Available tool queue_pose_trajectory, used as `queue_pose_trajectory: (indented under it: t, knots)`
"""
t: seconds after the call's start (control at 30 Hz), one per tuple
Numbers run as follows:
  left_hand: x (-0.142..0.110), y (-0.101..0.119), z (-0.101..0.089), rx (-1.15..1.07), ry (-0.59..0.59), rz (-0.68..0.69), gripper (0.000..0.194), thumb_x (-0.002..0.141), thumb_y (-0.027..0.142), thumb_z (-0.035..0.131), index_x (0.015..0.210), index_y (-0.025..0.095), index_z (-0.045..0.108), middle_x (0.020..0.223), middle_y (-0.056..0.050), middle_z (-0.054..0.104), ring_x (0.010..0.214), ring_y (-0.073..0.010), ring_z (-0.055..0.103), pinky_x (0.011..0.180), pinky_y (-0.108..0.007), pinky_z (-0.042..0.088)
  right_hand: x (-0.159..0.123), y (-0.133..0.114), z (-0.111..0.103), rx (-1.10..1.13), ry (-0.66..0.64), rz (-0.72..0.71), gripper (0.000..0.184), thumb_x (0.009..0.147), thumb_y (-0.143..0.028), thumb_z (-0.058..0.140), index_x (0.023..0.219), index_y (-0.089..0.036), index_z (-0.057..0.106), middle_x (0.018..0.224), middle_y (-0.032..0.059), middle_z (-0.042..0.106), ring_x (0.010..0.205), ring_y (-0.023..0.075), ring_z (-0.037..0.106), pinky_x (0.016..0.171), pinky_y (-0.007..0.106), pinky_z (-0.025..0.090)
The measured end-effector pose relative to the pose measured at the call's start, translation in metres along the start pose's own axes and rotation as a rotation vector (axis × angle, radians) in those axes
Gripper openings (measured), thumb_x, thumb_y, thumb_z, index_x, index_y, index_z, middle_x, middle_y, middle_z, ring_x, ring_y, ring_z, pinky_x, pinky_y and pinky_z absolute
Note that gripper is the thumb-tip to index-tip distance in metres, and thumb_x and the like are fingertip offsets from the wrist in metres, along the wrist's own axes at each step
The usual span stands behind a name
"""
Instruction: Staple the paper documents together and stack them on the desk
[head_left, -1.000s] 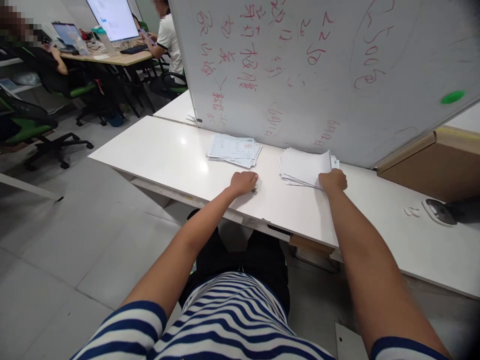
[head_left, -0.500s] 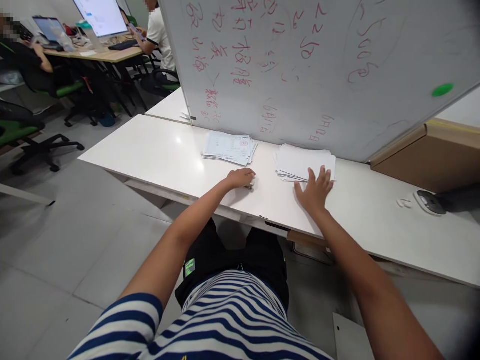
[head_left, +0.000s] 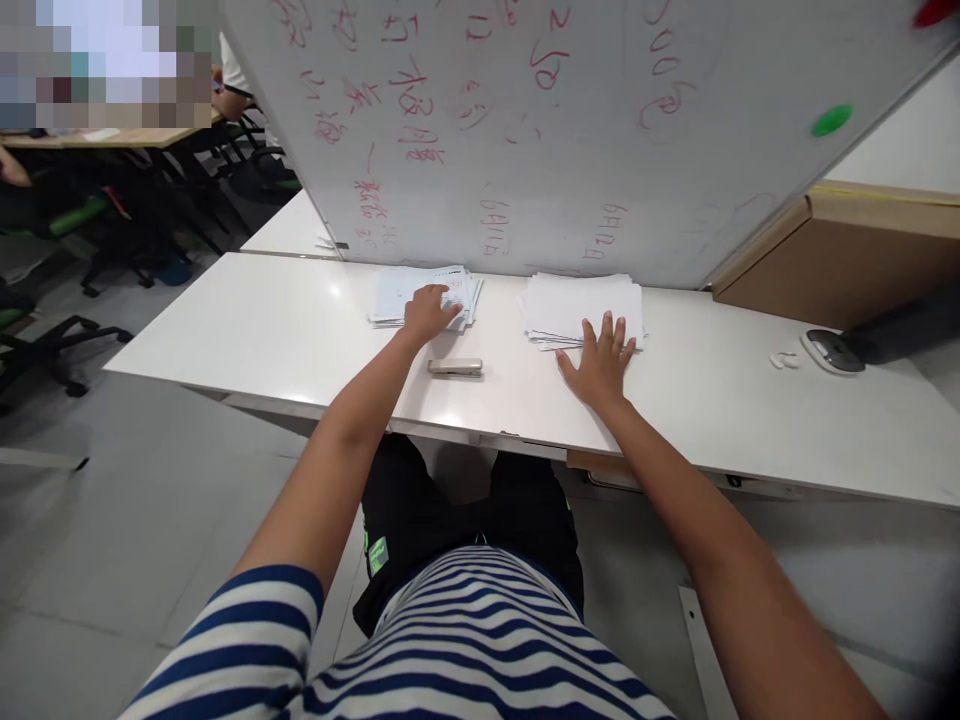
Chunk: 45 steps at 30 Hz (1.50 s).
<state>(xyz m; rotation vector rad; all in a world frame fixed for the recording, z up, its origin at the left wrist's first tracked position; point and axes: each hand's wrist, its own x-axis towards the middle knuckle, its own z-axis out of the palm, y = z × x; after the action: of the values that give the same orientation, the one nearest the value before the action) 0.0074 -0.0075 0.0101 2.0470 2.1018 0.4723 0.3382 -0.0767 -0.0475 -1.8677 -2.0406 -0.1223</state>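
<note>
My left hand (head_left: 427,314) is over the right part of a stack of printed, pale-blue sheets (head_left: 396,288), its thumb apart from the fingers and nothing visible in its grip. Just in front of that stack, a beige stapler (head_left: 455,367) lies on its own on the white desk. Fingers spread, my right hand (head_left: 602,365) rests on the near edge of a second stack, blank white sheets (head_left: 581,300).
A whiteboard (head_left: 465,130) with red writing stands behind both stacks. To the right are a cardboard box (head_left: 780,250), small white earbuds (head_left: 784,361) and a grey-and-white device (head_left: 834,352). People sit at a desk (head_left: 135,137) at far left.
My left hand has let go of the stapler and moved up and left onto the printed sheets. The right hand stays on the white stack. The view has shifted slightly.
</note>
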Motion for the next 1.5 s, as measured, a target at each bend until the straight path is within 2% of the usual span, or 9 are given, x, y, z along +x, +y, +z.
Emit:
queue_pose_trajectory:
  t: [0.1,0.2,0.43,0.67,0.9,1.03,1.13,1.27,1.5]
  knots:
    - [0.013,-0.010,0.014,0.080,-0.034,-0.093,0.079,0.083,0.065,0.053,0.149,0.025,0.039,0.160,-0.014,0.030,0.150,-0.0353,0.020,0.117,-0.054,0.022,0.001,0.000,0.000,-0.011,-0.002,0.020,0.075,0.093,-0.057,0.036,0.152,-0.013,0.028,0.164,0.0203,0.009,0.151,0.0394,0.001,0.115,0.065,0.009]
    - [0.019,-0.018,0.024,0.108,-0.062,-0.150,0.077,0.085,0.071,0.045,0.149,0.028,0.040,0.162,-0.012,0.025,0.151,-0.0356,0.017,0.118,-0.056,0.015,0.002,0.001,0.001,-0.007,0.004,0.020,0.074,0.093,-0.057,0.037,0.152,-0.014,0.028,0.164,0.0196,0.010,0.151,0.0386,0.002,0.115,0.065,0.009]
    - [0.022,-0.021,0.019,0.137,-0.081,-0.106,0.074,0.089,0.065,0.042,0.150,0.024,0.038,0.160,-0.011,0.033,0.147,-0.0324,0.029,0.114,-0.048,0.028,0.001,0.002,0.002,0.050,0.012,0.025,0.074,0.092,-0.057,0.040,0.153,-0.017,0.025,0.164,0.0199,0.011,0.151,0.0389,0.003,0.113,0.067,0.009]
    - [0.020,-0.024,0.012,0.165,-0.028,-0.144,0.064,0.090,0.060,0.042,0.142,0.022,0.047,0.128,-0.014,0.065,0.120,-0.0335,0.057,0.100,-0.044,0.041,0.002,0.002,0.002,0.069,0.019,0.024,0.072,0.092,-0.054,0.041,0.152,-0.016,0.028,0.163,0.0205,0.013,0.151,0.0394,0.006,0.113,0.067,0.010]
    - [0.021,-0.054,-0.004,-0.010,0.070,-0.101,0.062,0.087,0.052,0.054,0.143,0.027,0.045,0.126,-0.007,0.066,0.115,-0.0257,0.061,0.095,-0.035,0.046,0.002,0.003,0.001,0.054,0.018,0.031,0.069,0.093,-0.052,0.040,0.150,-0.015,0.030,0.163,0.0200,0.016,0.150,0.0379,0.008,0.114,0.064,0.012]
    - [0.014,-0.067,-0.009,-0.098,0.181,-0.175,0.057,0.090,0.049,0.050,0.140,0.022,0.046,0.124,-0.007,0.067,0.113,-0.0212,0.061,0.094,-0.029,0.046,0.002,0.003,0.001,0.063,0.008,0.030,0.069,0.093,-0.051,0.040,0.151,-0.015,0.029,0.163,0.0197,0.016,0.150,0.0379,0.008,0.114,0.064,0.012]
    - [0.007,-0.065,-0.011,-0.048,0.189,-0.225,0.054,0.092,0.050,0.047,0.139,0.024,0.045,0.123,-0.007,0.067,0.112,-0.0232,0.061,0.091,-0.031,0.047,0.002,0.003,0.003,0.069,0.021,0.026,0.069,0.093,-0.051,0.040,0.152,-0.017,0.028,0.162,0.0189,0.017,0.150,0.0385,0.009,0.113,0.065,0.012]
    - [0.004,-0.052,-0.010,0.097,0.086,-0.168,0.057,0.092,0.058,0.043,0.141,0.029,0.044,0.122,-0.008,0.066,0.113,-0.0292,0.060,0.092,-0.037,0.046,0.001,0.004,0.004,0.070,0.036,0.029,0.069,0.093,-0.051,0.040,0.152,-0.018,0.028,0.162,0.0191,0.019,0.150,0.0390,0.011,0.113,0.066,0.012]
    - [0.011,-0.029,-0.008,0.306,-0.058,-0.049,0.063,0.087,0.067,0.047,0.127,0.020,0.057,0.132,-0.021,0.054,0.124,-0.0417,0.047,0.095,-0.051,0.043,0.001,0.003,0.001,0.085,0.027,0.043,0.066,0.094,-0.050,0.039,0.150,-0.015,0.033,0.161,0.0207,0.020,0.150,0.0382,0.011,0.114,0.063,0.012]
